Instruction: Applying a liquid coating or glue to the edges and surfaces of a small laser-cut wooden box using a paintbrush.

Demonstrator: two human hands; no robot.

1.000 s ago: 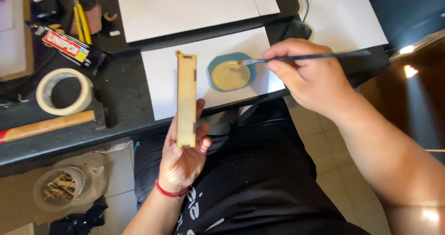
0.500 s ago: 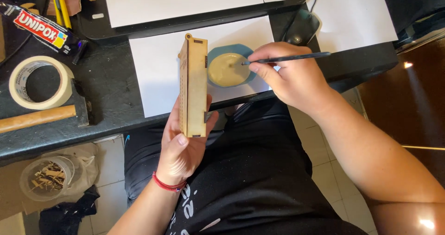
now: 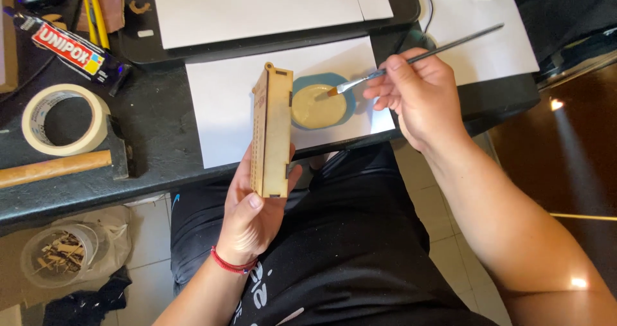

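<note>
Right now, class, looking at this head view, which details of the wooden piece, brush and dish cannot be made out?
- Wooden panel: seen edge-on in the left hand; its broad faces are turned away.
- Paintbrush: middle of the handle hidden by the right hand.
- Blue dish: left rim hidden behind the panel.
- Hammer: handle cut off by the left edge.

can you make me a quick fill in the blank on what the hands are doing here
1. The left hand holds a thin ____ box on edge.
2. The right hand holds a ____ by its handle.
3. The bristles hover over a blue dish of ____ paint.
4. A roll of tape lies beside a ____.

Missing words: wooden; paintbrush; cream; hammer
</note>
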